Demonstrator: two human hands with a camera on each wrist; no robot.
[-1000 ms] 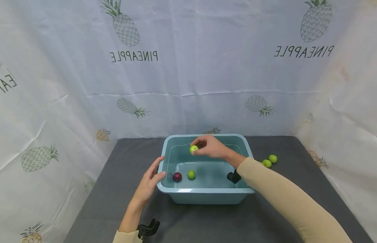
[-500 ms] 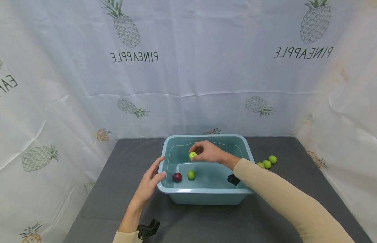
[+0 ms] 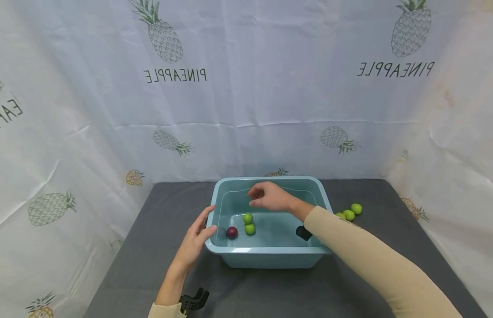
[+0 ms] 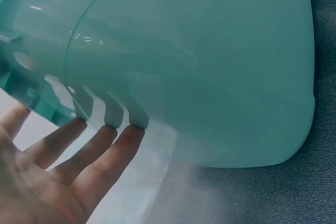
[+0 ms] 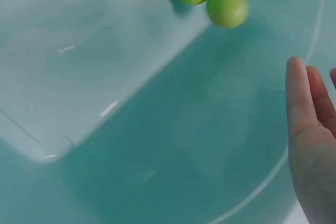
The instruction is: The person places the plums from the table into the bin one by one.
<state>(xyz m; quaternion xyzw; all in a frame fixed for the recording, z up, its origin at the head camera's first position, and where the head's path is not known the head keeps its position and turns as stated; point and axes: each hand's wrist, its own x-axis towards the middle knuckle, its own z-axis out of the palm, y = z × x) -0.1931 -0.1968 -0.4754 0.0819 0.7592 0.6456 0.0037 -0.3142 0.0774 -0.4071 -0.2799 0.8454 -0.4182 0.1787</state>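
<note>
A blue-green plastic basin [image 3: 270, 250] stands on the dark cloth. My left hand [image 3: 192, 243] lies at its left side; in the left wrist view the nearly straight fingers [image 4: 113, 166] touch the outer wall with their tips. Over the inside of the basin hovers my right hand [image 3: 272, 197], holding nothing, its fingers [image 5: 299, 98] extended in the right wrist view. Below it two small round green fruits, one farther back [image 3: 248, 218] and one nearer [image 3: 250, 229], touch each other on the basin floor. A dark red plum-like fruit [image 3: 232, 232] lies to their left.
Several more green fruits [image 3: 348, 215] lie on the dark tablecloth [image 3: 151, 247] right of the basin, partly hidden by the right sleeve [image 3: 357, 243]. A white curtain with pineapple prints [image 3: 246, 88] encloses the back and sides.
My right hand has lowered slightly into the basin and let go of a green fruit, which now rests against the other green one. The left hand has stayed in place.
</note>
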